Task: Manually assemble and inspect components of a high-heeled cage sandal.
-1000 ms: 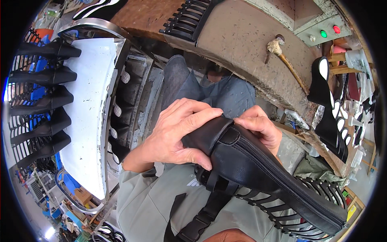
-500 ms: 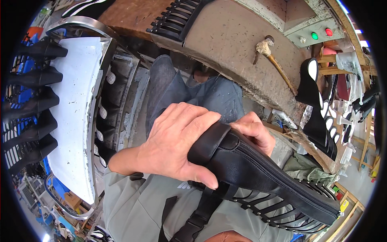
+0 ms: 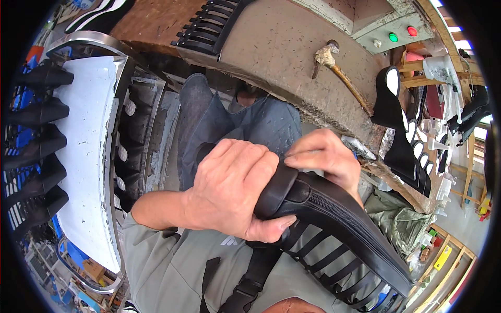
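Note:
A black leather boot (image 3: 334,208) with a long zip and an open shaft of narrow straps lies across my lap. Its shaft points to the lower right, toward my body. My left hand (image 3: 235,188) is closed around the foot end, with the thumb pressed on the near side below the rounded heel. On the far side of the heel, my right hand (image 3: 326,156) has its fingers bent and drawn together, their tips at the boot's edge. Part of the foot end is hidden under my left hand.
A hammer (image 3: 344,78) with a wooden handle lies on the brown workbench (image 3: 271,47). Black strappy uppers (image 3: 209,26) lie at its far left. Black soles with white patches (image 3: 389,99) stand at the right. To my left is a white-topped rack (image 3: 86,156) with several black boots.
The boot has tilted, so its strappy side shows more and its shaft end sits lower. My right hand has risen from beside the boot, and its fingers now reach over the heel.

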### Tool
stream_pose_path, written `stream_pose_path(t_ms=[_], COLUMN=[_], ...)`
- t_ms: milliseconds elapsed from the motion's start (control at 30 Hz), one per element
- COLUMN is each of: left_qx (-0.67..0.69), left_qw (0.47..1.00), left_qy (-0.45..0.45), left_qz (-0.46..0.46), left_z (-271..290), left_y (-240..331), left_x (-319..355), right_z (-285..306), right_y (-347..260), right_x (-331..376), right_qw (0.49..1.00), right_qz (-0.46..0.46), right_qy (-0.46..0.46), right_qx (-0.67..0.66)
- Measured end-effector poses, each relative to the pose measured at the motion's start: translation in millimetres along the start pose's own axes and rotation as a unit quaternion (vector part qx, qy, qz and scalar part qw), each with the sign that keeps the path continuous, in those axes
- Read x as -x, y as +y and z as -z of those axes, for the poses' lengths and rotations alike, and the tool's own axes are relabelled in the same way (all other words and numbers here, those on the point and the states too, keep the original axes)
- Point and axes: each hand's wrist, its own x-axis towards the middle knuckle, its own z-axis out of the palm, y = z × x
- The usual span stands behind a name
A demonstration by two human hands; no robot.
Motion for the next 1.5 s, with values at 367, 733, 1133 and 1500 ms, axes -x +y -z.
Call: stream_pose_path(t_ms=[367,733,1133,1500], left_qx=[0.125,0.317,0.276,0.152], left_qw=[0.967,0.912,0.925,0.918], left_qy=[-0.027,-0.118,-0.048,-0.078], left_qz=[0.219,0.234,0.256,0.359], left_z=[7.3,1.1,-8.9,-19.5], left_y=[-23.5,-58.7,-36.5,-40.3], left_x=[-56.5,-11.9,-16.0,-15.9], right_z=[-9.7,-1.0,-11.6,-7.2], right_y=[10.4,49.7,18.6,44.0], right_x=[-30.5,15.8,3.4,-2.4], right_qw=[0.952,0.923,0.867,0.840], right_qz=[-0.075,-0.301,-0.379,-0.429], right_qy=[0.116,0.054,0.051,-0.139], right_qx=[-0.274,-0.233,-0.319,-0.302])
